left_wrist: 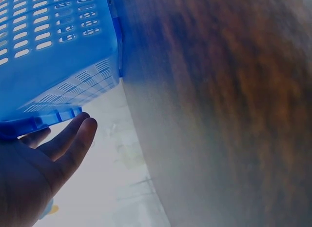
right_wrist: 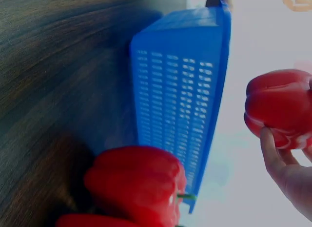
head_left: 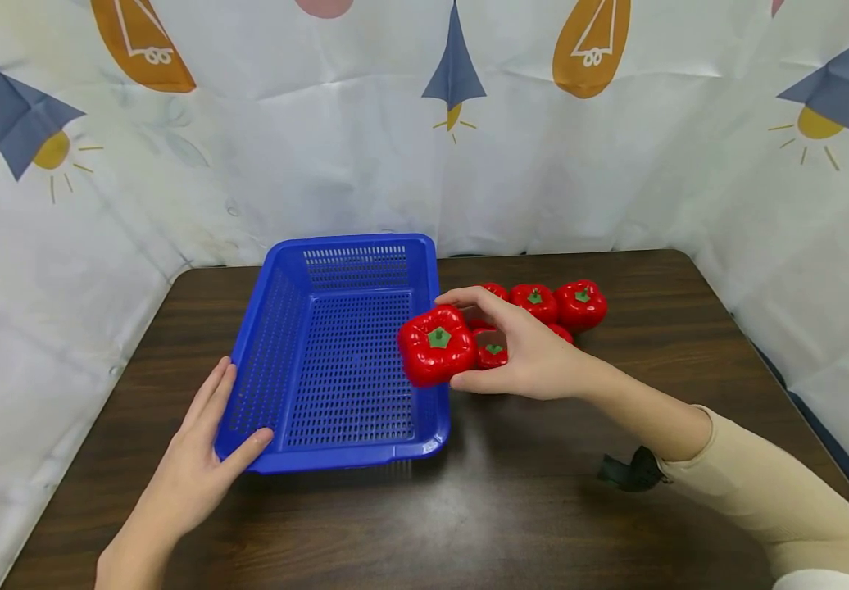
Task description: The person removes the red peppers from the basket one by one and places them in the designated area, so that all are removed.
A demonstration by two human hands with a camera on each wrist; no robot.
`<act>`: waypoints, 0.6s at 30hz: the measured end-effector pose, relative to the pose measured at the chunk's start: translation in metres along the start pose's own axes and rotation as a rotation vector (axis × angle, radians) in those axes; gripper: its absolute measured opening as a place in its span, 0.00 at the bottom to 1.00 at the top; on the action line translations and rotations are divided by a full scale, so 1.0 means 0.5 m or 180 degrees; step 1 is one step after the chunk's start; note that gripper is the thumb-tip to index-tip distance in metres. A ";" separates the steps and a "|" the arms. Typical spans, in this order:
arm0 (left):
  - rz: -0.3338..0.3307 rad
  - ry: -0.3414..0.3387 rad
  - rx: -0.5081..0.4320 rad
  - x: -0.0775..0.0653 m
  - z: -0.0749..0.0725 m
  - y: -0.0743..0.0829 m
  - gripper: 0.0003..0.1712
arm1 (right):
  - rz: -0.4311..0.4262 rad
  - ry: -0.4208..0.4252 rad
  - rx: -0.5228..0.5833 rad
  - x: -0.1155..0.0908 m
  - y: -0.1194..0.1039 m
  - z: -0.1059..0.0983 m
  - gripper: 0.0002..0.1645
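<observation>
A blue plastic basket [head_left: 354,459] with slotted walls stands on the table. My left hand [head_left: 192,459] touches its near left corner, fingers straight along the outside of the left rim and thumb over the front rim. In the left wrist view those fingers [left_wrist: 73,144] extend past the rim. Between thumb and fingers, my right hand [head_left: 535,352] grips a glossy red bell pepper [head_left: 428,348] with a green stem. The right wrist view shows this pepper [right_wrist: 280,107] raised above the basket's rim; from the head it overlaps the right rim.
Right of the basket, several more red bell peppers [head_left: 581,305] sit grouped on the dark wooden table [head_left: 469,508], some partly hidden by my right hand. A dark object [head_left: 631,471] lies by the right forearm. A printed white cloth [head_left: 365,164] hangs behind the table.
</observation>
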State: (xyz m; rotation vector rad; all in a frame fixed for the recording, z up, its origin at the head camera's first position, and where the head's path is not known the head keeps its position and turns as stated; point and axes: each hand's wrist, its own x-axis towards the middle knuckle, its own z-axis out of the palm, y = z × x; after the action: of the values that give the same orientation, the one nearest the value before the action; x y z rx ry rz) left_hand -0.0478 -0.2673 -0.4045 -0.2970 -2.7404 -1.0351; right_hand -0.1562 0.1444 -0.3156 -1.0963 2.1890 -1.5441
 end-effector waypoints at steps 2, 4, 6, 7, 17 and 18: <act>-0.0004 -0.0004 0.0005 0.000 0.000 0.001 0.55 | -0.0013 0.0054 -0.0023 -0.009 -0.001 -0.010 0.46; -0.0012 -0.0013 0.0007 0.000 -0.001 0.001 0.54 | -0.0016 0.0113 -0.0028 -0.018 -0.002 -0.021 0.46; -0.0021 -0.0024 0.0014 0.000 -0.001 0.002 0.54 | -0.0010 0.0184 -0.0022 -0.028 -0.004 -0.030 0.47; -0.0026 -0.0028 0.0014 -0.001 -0.001 0.002 0.54 | -0.0004 0.0220 -0.0028 -0.033 -0.005 -0.034 0.47; -0.0047 -0.0045 0.0029 -0.001 -0.002 0.002 0.54 | 0.0111 0.0480 -0.0084 -0.076 -0.007 -0.064 0.47; -0.0045 -0.0045 0.0032 -0.001 -0.002 0.002 0.54 | 0.0120 0.0495 -0.0058 -0.080 -0.006 -0.066 0.46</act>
State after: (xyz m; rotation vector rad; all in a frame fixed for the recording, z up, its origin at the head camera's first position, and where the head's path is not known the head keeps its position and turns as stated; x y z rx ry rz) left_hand -0.0470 -0.2670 -0.4033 -0.2848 -2.7631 -1.0265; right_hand -0.1467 0.1949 -0.3080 -0.9637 2.3137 -1.6470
